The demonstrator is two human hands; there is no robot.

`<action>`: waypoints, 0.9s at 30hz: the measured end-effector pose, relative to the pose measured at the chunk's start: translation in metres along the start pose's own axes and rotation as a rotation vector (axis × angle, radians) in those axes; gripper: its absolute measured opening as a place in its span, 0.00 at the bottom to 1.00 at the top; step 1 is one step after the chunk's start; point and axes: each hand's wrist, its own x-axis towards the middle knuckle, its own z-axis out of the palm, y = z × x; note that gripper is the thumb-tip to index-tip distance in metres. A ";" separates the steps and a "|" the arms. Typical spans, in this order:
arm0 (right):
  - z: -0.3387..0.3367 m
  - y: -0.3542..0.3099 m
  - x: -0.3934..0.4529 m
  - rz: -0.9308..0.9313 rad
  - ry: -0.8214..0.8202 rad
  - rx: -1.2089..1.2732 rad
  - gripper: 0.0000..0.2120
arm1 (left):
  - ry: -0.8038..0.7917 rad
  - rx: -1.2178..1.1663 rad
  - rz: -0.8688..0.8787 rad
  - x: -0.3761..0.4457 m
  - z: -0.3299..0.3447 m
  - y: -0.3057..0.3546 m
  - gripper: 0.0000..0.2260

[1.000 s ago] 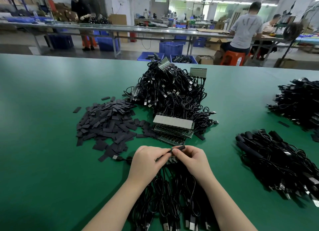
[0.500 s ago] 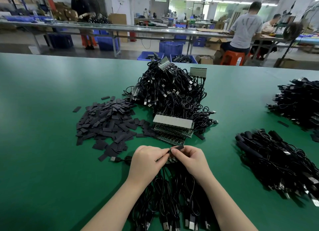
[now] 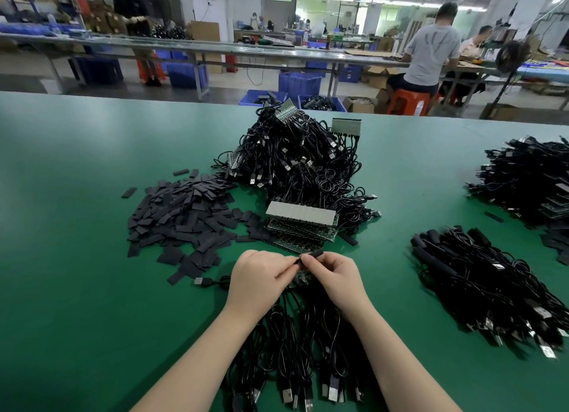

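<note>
Both hands meet at the table's near middle. My right hand pinches a short black sleeve between thumb and forefinger. My left hand is curled against it and pinches the sleeve's left end, with a small green circuit board partly hidden under the fingers. Several black USB cables run from under the hands toward me between my forearms.
A heap of flat black sleeves lies left. A big tangle of black USB cables sits behind, with stacked green board panels in front of it. Sleeved cable bundles lie right, another pile far right. People work at benches beyond the green table.
Hardly anything differs: both hands stay together on the black sleeve, with only slight finger shifts.
</note>
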 end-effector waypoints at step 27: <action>0.002 0.005 0.000 -0.087 0.028 -0.065 0.12 | 0.046 0.004 0.056 -0.001 0.000 0.003 0.10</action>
